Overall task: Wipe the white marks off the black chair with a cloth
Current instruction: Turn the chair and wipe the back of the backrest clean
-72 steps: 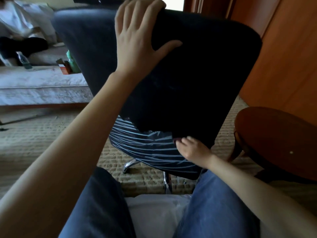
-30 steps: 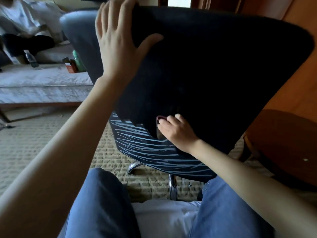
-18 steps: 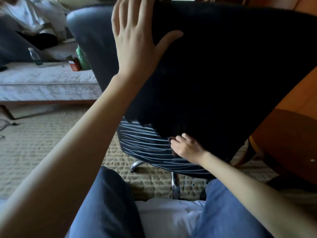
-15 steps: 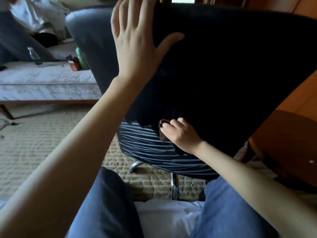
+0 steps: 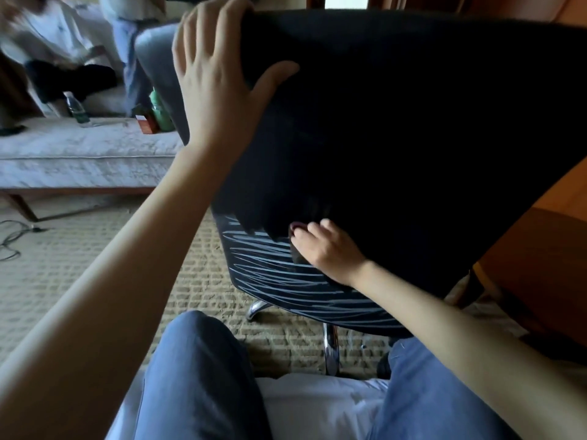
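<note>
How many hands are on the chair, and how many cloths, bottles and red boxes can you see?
Hands on the chair: 2, left hand, right hand
Cloths: 1, the cloth under the right hand
Bottles: 2, clear bottle, green bottle
Red boxes: 1, the red box
Total: 6

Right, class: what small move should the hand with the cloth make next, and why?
Probably a short stroke down and left: the right hand presses the cloth at the edge of the clean black part, white marks lie just below it, and the left hand holds the chair steady.
</note>
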`<action>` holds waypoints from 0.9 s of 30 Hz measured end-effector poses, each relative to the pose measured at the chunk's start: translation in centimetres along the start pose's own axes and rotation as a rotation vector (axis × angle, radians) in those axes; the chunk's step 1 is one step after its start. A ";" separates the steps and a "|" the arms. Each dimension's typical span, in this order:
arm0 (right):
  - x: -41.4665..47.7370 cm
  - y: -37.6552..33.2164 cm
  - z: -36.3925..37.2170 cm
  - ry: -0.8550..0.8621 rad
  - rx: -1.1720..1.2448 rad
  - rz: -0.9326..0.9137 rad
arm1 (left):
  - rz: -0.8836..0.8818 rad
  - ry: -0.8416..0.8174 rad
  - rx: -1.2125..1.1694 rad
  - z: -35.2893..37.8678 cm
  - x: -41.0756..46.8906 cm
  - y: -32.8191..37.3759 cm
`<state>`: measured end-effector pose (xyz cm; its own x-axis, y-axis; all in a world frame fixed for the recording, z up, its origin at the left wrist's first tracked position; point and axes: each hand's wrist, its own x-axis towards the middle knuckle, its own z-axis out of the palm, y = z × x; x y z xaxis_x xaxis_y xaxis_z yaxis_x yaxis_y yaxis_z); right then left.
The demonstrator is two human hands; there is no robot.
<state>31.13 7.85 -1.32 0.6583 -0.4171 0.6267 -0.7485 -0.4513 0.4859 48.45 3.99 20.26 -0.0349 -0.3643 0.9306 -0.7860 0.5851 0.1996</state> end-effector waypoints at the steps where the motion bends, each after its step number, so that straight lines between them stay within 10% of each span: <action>1: 1.6 0.2 -0.3 0.047 0.013 0.053 | -0.003 0.001 -0.004 -0.1 -0.1 0.0; 9: -7.2 -4.6 3.1 -0.489 -0.082 -0.132 | 0.039 0.026 0.039 -0.3 -0.2 1.1; 16: 2.6 0.0 -0.5 0.124 0.019 0.096 | 0.095 0.113 0.002 0.5 -0.5 2.2; 23: -6.5 -4.2 3.9 -0.392 -0.055 -0.137 | -0.079 0.040 -0.030 -0.6 -0.4 -2.3; 27: -2.4 -3.0 2.9 -0.209 0.002 -0.097 | -0.104 0.045 -0.020 -0.4 -0.4 -1.6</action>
<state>32.05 7.88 -6.05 0.7294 -0.5262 0.4371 -0.6810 -0.4985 0.5364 49.94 3.51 19.70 0.0743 -0.3916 0.9171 -0.7717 0.5599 0.3016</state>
